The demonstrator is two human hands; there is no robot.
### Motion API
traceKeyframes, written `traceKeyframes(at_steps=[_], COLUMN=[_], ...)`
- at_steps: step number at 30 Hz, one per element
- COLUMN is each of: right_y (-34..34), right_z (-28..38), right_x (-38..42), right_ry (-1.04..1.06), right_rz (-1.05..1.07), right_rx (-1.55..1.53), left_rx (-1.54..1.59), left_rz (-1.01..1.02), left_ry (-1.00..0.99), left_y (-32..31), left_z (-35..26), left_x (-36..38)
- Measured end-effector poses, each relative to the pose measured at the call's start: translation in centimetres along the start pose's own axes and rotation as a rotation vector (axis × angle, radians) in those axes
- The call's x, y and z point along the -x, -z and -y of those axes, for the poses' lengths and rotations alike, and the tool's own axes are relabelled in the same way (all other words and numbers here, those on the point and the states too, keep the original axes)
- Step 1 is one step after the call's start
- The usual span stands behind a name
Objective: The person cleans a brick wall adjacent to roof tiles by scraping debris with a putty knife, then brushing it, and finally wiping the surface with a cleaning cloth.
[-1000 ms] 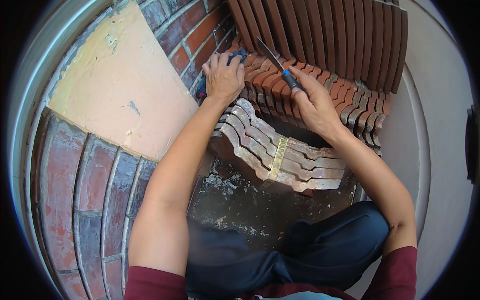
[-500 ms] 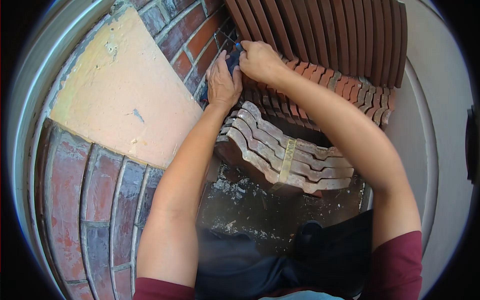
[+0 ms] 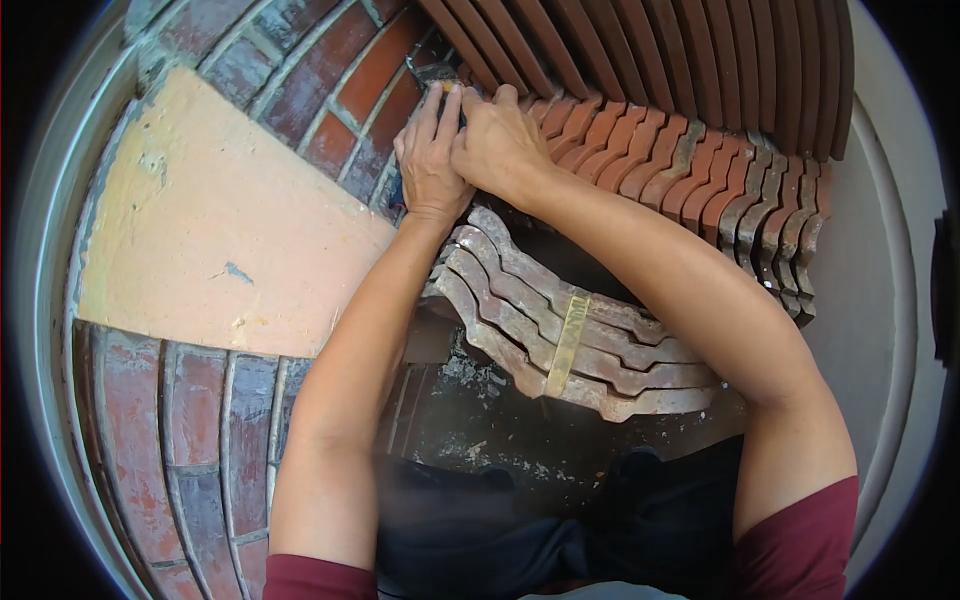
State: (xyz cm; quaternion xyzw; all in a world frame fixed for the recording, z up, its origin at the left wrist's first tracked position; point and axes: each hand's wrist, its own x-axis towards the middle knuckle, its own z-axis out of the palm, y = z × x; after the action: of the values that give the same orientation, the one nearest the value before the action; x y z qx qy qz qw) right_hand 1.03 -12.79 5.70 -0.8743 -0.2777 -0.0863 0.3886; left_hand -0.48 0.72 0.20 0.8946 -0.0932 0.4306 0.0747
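Note:
At the far corner by the brick wall, my left hand reaches up with its fingers bent over a dark object that is mostly hidden. My right hand presses against it from the right, fingers curled, and its grip is hidden too. A small yellowish and dark bit shows past the fingertips, too little to name. Just below the hands lies a stack of curved, weathered roof tiles bound with a yellow strap. To their right runs a row of reddish tiles on edge.
Tall dark brown tiles lean together behind the reddish row. The brick wall, with a peach plastered patch, bounds my left. A pale smooth wall stands at right. White flakes litter the dark floor near my legs.
My view has shifted slightly. My right hand has come lower and closer against my left hand, and the blue-tipped piece it pinched is now out of sight.

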Motion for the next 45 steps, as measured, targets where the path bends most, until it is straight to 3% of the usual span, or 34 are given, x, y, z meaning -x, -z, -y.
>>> traceKeyframes(at_steps=[12,18,24,30,45], right_y=[-1.0,0.3,0.5,2.9,3.7], right_z=[0.1,1.3,1.4,1.4,0.3], right_x=[-2.1,-1.9,-2.8,-3.5,-3.8], right_ry=[0.017,-0.127,-0.253,-0.333,-0.343], right_rz=[-0.025,0.004,0.079,0.308,0.335], right_rx=[-0.230,-0.345,-0.448,-0.459,-0.610], left_rx=[0.022,0.023,0.067,0.031,-0.007], left_rz=[-0.002,0.009,-0.049,-0.055,-0.033], left_ry=[-0.004,-0.031,-0.072,-0.064,-0.005], left_y=[-0.3,-0.4,-0.4,-0.4,-0.1], left_z=[0.6,1.2,1.1,0.6,-0.2], left_x=[0.3,0.3,0.3,-0.1,-0.4])
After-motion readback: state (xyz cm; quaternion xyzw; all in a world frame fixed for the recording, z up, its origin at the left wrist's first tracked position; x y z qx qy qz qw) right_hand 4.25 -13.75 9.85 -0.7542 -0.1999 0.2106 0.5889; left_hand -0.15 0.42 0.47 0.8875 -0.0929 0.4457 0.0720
